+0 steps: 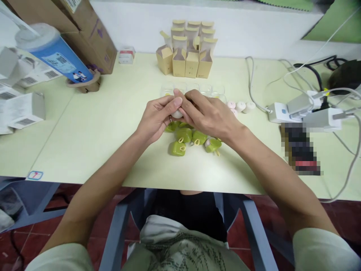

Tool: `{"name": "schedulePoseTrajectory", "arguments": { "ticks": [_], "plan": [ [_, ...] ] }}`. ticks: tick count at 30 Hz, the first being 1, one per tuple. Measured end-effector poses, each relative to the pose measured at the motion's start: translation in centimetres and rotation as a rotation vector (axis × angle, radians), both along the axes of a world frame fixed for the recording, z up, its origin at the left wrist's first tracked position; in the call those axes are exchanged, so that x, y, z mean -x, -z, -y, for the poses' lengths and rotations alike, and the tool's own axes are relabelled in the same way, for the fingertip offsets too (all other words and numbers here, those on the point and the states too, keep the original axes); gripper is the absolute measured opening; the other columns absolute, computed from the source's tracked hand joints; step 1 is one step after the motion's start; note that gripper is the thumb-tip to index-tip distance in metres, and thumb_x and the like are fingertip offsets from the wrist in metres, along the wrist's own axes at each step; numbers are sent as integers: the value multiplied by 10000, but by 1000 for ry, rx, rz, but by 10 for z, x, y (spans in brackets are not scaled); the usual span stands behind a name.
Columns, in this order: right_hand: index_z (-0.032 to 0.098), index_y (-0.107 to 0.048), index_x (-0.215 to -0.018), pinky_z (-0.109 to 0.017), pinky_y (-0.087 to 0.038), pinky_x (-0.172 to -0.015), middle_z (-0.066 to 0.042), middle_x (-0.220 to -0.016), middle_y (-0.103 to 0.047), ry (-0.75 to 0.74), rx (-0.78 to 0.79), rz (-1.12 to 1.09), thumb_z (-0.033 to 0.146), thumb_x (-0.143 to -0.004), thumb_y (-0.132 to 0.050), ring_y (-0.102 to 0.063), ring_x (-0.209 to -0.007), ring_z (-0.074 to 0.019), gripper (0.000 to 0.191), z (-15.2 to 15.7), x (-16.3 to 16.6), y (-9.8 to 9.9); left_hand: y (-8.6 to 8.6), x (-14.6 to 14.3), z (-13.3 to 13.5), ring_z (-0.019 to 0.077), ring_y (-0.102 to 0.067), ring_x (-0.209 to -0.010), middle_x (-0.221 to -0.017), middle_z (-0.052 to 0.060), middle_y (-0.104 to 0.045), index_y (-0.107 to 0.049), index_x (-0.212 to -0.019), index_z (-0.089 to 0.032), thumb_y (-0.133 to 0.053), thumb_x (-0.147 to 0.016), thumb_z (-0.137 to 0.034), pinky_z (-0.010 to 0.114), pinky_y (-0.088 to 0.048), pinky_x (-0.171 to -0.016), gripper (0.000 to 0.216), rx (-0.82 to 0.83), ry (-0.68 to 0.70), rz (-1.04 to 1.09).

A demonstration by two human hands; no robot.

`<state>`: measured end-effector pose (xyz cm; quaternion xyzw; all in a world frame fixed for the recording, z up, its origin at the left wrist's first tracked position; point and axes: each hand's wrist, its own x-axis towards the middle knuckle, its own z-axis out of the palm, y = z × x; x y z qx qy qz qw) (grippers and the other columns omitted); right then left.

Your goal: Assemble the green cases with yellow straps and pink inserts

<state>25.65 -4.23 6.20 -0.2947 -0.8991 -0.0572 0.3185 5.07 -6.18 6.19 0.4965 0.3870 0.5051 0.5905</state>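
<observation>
My left hand [156, 116] and my right hand [205, 113] meet over the middle of the pale green table [98, 131]. Together their fingers close on a small white rounded piece [177, 113], mostly hidden between them. Just below the hands lie several small green cases [183, 137] with yellow loops. Behind the hands is a row of clear plastic trays [197, 89], partly hidden. A few small white and pink rounded pieces [241, 106] lie to the right of my right hand.
Several open tan cartons [187, 49] stand at the back of the table. A blue-labelled cylinder [53, 52] and cardboard boxes [84, 30] sit at the back left, white labelled boxes [22, 109] at far left. Chargers and cables [304, 109] crowd the right side.
</observation>
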Motion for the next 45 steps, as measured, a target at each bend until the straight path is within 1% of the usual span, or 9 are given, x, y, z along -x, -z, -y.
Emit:
{"name": "schedulePoseTrajectory", "arguments": {
  "ticks": [5, 13, 20, 26, 31, 35, 38, 42, 45],
  "plan": [
    [246, -545, -1611, -356, -725, -868, -84, -1211, -703, -38, -47, 27, 499, -1239, -287, -774, -1044, -202, 519, -5, -7, 3, 6, 4, -3, 205, -786, -789, -757, 34, -717, -715, -764, -185, -847, -992, -446, 327, -686, -732, 370, 40, 35, 4],
    [301, -608, -1505, -292, -674, -761, -34, -1175, -666, -68, -26, 130, 491, -1244, -206, -728, -904, -129, 516, 1, -11, -22, 8, 10, -9, 219, -809, -868, -839, 48, -765, -751, -821, -169, -922, -899, -445, 343, -720, -807, 334, 72, 133, 34],
    [367, -643, -1532, -364, -659, -833, -42, -1175, -646, -113, 84, 41, 493, -1230, -364, -723, -985, -183, 430, -4, -15, -24, 8, 13, -10, 169, -810, -935, -968, 51, -814, -861, -957, -161, -1019, -781, -390, 275, -729, -907, 330, 99, 283, 223],
    [345, -714, -1464, -358, -624, -803, -79, -1209, -635, -198, 131, -75, 408, -1212, -433, -658, -898, -183, 382, -10, -16, -25, 9, 15, -11, 226, -852, -1041, -1103, 98, -867, -882, -1083, -160, -1046, -772, -387, 349, -728, -1021, 419, 150, 320, 252],
    [317, -701, -1490, -465, -634, -964, -138, -1418, -584, -189, 112, -43, 594, -1121, -620, -633, -1117, -261, 468, -3, -11, -29, 12, 15, -13, 233, -853, -993, -1043, 116, -869, -869, -1021, -131, -1071, -735, -496, 273, -728, -893, 505, 110, 229, 266],
    [310, -747, -1383, -489, -602, -993, -129, -1425, -578, -116, -12, -11, 361, -1118, -687, -581, -1161, -272, 276, 0, -8, -31, 10, 14, -14, 178, -824, -881, -983, 102, -855, -852, -949, -117, -993, -863, -436, 200, -692, -733, 359, 120, 194, 303],
    [263, -741, -1314, -496, -604, -986, -146, -1427, -598, -159, -26, 12, 292, -1108, -695, -564, -1222, -296, 214, 5, -3, -32, 11, 15, -15, 166, -813, -860, -1014, 75, -854, -858, -1056, -136, -1012, -835, -325, 204, -695, -707, 329, 165, 236, 295],
    [257, -685, -1278, -580, -574, -1094, -127, -1398, -689, -256, 54, -108, 518, -1090, -722, -599, -1278, -324, 324, 20, 7, -42, 16, 19, -18, 152, -787, -782, -966, 38, -835, -859, -1108, -175, -1059, -763, -394, 209, -676, -646, 455, 174, 288, 240],
    [308, -684, -1331, -567, -616, -1055, -86, -1326, -748, -288, 206, -301, 611, -1069, -718, -686, -1218, -320, 402, 32, -4, -62, 13, 26, -22, 219, -826, -998, -1123, 68, -852, -861, -1128, -203, -1038, -780, -500, 285, -718, -821, 490, 45, 218, 193]
  ]
}}
